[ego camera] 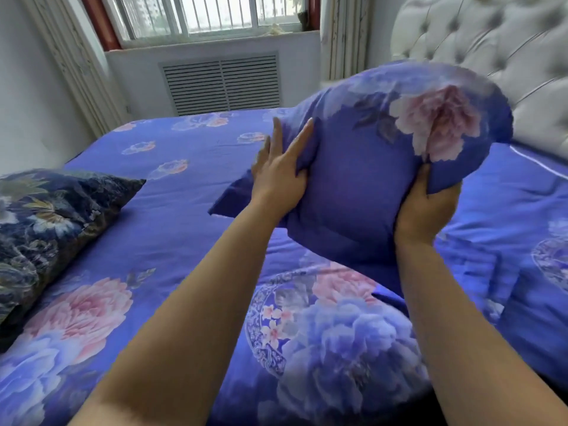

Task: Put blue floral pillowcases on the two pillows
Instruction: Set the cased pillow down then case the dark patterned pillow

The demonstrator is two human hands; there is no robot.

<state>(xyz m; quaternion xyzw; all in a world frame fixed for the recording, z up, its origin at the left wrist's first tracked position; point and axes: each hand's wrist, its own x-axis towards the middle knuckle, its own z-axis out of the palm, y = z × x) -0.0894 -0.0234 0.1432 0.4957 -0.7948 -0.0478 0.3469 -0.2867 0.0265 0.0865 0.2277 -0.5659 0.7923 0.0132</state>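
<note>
The pillow (384, 167) is held centre-right above the bed (184, 216); it looks soft and light. The left hand (282, 176) presses flat-fingered on its left end, and the right hand (427, 207) clutches its lower edge. Gripping both ends should suit it.

Both bare forearms reach up from bottom edge toward frame centre. Left hand (278, 176) flat, fingers straight, pressed against pillow (353, 186). Right hand (425, 210), centre right, fingers curled, grips its lower edge.

pillow (368, 186): blue, pink peony | bedspread (184, 229): blue, pink-blue floral | second pillow (52, 216): navy floral
</note>
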